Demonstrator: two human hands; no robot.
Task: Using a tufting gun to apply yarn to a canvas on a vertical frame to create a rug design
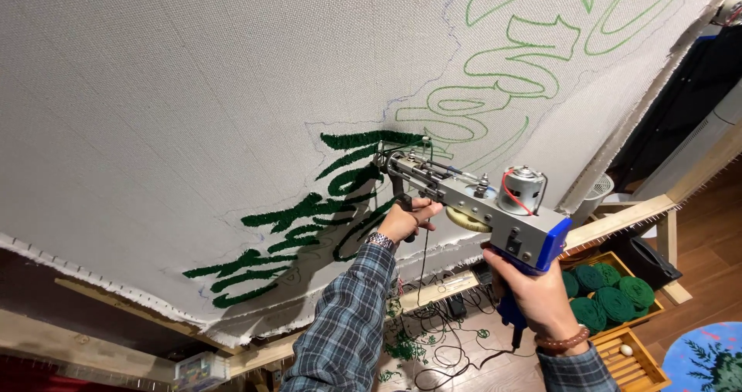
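Green yarn fills letters on the cloth (193, 90); tufting gun (471, 199) presses against it, right hand (533, 291) wrapped round the rear grip, left hand (406, 220) clamped on the front handle to steady it.

The backing cloth (193, 90) is a matt, pale grey woven fabric with a fine, even weave and frayed threads along its lower edge. The filled letters (309, 206) on it are deep green yarn pile, fuzzy and rough, while the outlines (525, 52) toward the cloth's upper right corner are thin, flat green lines. The tufting gun (479, 199) has a matt grey metal body, a shiny bare-metal motor (522, 189) and a glossy blue plastic end and handle. The frame (618, 218) under the cloth is plain, unfinished light wood. The sleeves (348, 322) are soft checked flannel. The yarn balls (610, 295) in the wooden crate look woolly and matt.
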